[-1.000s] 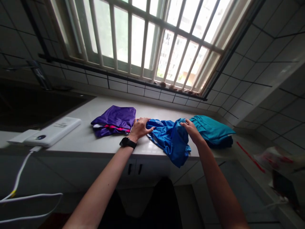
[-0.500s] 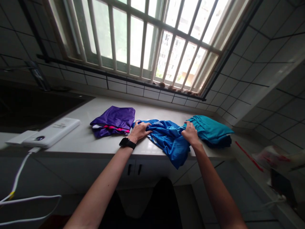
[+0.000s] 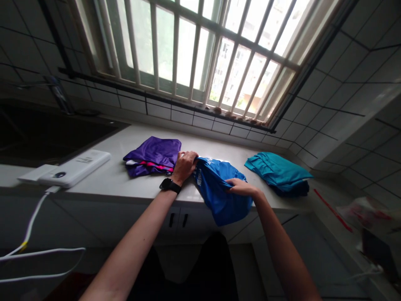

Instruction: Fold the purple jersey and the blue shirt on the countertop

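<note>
A bright blue garment [image 3: 219, 190] lies bunched on the white counter [image 3: 109, 175] and hangs over its front edge. My left hand [image 3: 185, 164], with a black watch on the wrist, grips the garment's left corner. My right hand [image 3: 239, 187] pinches a fold of the blue cloth near its middle. A folded purple garment [image 3: 153, 155] with a pink stripe lies just left of my left hand. A folded teal garment [image 3: 277, 171] sits on a darker one to the right, apart from the blue one.
A white power bank [image 3: 75, 168] lies at the counter's left end, its white cable [image 3: 28, 230] trailing down. A barred window [image 3: 194, 54] runs behind the counter. Tiled walls close the right side. A dark sink area [image 3: 37, 133] is at far left.
My right hand has drawn the blue garment leftward, away from the teal pile, folding it over. My left hand has closed on its left corner. The blue cloth is now a narrower bundle.
</note>
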`<action>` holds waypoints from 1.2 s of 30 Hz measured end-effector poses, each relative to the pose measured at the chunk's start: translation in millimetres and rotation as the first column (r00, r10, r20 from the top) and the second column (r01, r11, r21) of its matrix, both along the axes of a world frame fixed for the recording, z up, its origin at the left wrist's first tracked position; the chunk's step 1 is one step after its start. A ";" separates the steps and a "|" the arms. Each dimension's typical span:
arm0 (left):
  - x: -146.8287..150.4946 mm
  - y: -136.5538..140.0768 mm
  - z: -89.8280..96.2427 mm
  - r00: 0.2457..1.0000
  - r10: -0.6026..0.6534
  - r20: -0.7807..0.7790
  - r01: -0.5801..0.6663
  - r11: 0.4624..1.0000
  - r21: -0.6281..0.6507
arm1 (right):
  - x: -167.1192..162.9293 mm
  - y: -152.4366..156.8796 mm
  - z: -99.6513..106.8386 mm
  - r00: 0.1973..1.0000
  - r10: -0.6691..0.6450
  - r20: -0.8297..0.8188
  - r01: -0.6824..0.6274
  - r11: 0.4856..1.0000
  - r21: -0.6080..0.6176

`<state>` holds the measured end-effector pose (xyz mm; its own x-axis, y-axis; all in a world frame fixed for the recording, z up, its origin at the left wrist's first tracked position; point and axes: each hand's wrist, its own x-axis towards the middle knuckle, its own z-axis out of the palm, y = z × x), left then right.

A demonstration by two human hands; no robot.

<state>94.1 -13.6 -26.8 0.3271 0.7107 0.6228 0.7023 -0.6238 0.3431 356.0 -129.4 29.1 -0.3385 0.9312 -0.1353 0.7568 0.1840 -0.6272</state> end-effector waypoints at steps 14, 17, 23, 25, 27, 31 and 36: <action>1.5 4.3 -9.5 0.990 -0.067 -0.125 0.037 0.973 -0.226 | 31.0 11.0 17.0 0.830 -0.553 -0.068 0.536 0.760 0.368; 2.0 3.9 -11.1 0.990 -0.014 -0.137 -0.017 0.975 -0.222 | 44.1 6.7 15.4 0.639 -0.751 0.163 0.523 0.581 0.623; 1.7 6.1 -10.3 0.992 0.012 -0.129 -0.037 0.981 -0.190 | 37.3 1.8 6.8 0.722 -0.633 0.278 0.417 0.720 0.555; 1.3 4.4 -5.7 0.995 0.006 -0.104 -0.025 0.983 -0.183 | 25.0 3.8 2.8 0.842 -0.475 0.256 0.313 0.817 0.485; 1.2 -4.4 3.9 0.997 -0.048 -0.062 0.034 0.978 -0.207 | 11.2 4.8 -1.8 0.898 -0.371 0.236 0.232 0.856 0.461; 0.4 -52.1 40.5 0.921 -0.382 0.081 0.387 0.867 -0.314 | -12.6 0.5 -9.3 0.972 -0.105 0.209 0.029 0.940 0.339; -12.0 -105.4 91.1 0.770 -0.559 0.309 0.634 0.610 -0.475 | -26.5 -11.7 7.5 0.970 0.240 -0.044 -0.235 0.967 0.100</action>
<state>82.1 -119.0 64.3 0.7499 0.6007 0.2770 0.1712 -0.5807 0.7959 329.5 -141.1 36.6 -0.5561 0.8307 -0.0264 0.6487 0.4140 -0.6385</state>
